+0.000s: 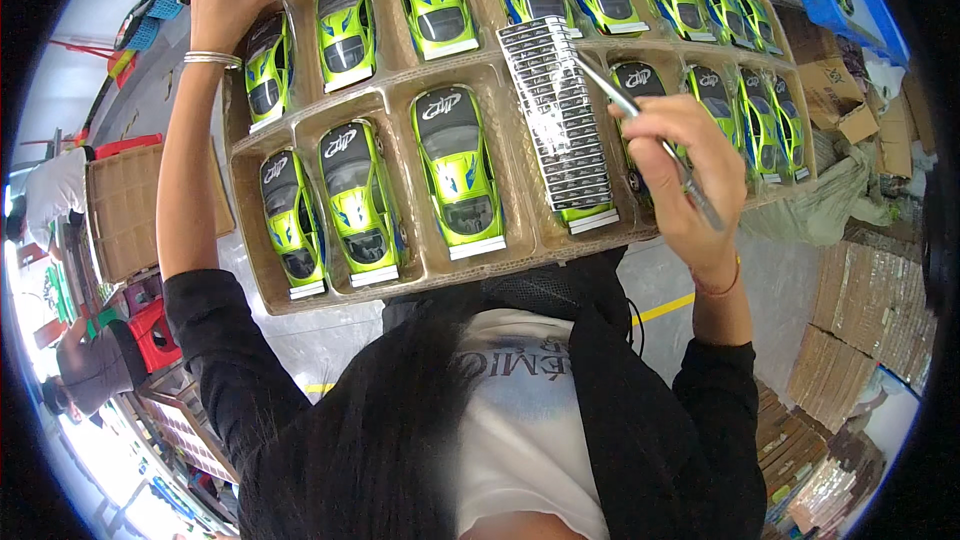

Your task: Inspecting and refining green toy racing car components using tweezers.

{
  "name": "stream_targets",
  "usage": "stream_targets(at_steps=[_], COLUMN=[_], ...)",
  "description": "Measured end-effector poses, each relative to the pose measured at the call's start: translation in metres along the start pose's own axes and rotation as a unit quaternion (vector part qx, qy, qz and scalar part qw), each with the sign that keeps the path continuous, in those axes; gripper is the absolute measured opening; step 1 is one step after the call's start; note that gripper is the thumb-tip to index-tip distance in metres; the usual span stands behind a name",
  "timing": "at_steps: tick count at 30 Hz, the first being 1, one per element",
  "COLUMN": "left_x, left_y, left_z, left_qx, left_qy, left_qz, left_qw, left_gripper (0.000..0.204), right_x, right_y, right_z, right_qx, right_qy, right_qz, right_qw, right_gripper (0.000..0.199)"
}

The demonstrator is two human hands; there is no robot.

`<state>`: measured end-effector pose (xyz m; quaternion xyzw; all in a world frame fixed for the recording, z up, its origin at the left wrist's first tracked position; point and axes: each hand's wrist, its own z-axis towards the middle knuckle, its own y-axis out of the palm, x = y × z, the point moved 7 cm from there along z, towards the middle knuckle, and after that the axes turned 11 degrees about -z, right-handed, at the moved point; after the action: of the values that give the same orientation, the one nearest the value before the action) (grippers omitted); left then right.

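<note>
A brown moulded tray (520,252) is being held across the lap, its compartments being occupied by green toy car bodies (455,170), one per pocket, in two rows. A long strip of small dark stickers (562,120) is lying across the tray's middle, over one car. The tray's far left rim is being gripped by the left hand (232,0), fingers curled over the edge. A thin metal tool (650,135) is being pinched in the closed fingers of the right hand (690,175), its tip being kept at the strip's upper end. Stacked cardboard (860,330) is crowding the right side; open floor is showing beneath the tray's near edge.
</note>
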<state>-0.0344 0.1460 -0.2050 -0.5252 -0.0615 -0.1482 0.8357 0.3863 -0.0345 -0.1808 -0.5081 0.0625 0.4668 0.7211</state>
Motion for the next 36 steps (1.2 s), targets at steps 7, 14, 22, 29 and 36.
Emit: stream_targets(at_steps=[7,14,22,29,36], left_x=[0.036,0.174,0.276,0.294,0.302], left_y=[-0.048,-0.108,-0.108,-0.073,-0.068], left_z=[0.012,-0.042,-0.070,-0.064,-0.075], left_qx=[0.180,0.260,0.086,-0.122,-0.046], left_qy=[-0.033,0.064,0.179,0.052,0.201], left_qz=[0.025,-0.149,-0.424,-0.365,-0.294], left_qw=[0.983,0.952,0.884,0.922,0.933], left_gripper=[0.029,0.013,0.018,0.023,0.019], right_x=[-0.016,-0.009,0.047,0.060,0.088], right_y=[0.023,0.001,-0.009,-0.001,-0.002], right_z=[0.009,-0.006,0.013,0.026,0.022], right_qx=[-0.139,-0.099,-0.110,-0.146,-0.104], right_qy=[-0.190,-0.121,0.211,0.228,0.234], right_qz=[-0.108,-0.050,0.213,0.160,0.229], right_qw=[0.966,0.986,0.948,0.949,0.939], right_gripper=[0.036,0.034,0.042,0.039,0.033])
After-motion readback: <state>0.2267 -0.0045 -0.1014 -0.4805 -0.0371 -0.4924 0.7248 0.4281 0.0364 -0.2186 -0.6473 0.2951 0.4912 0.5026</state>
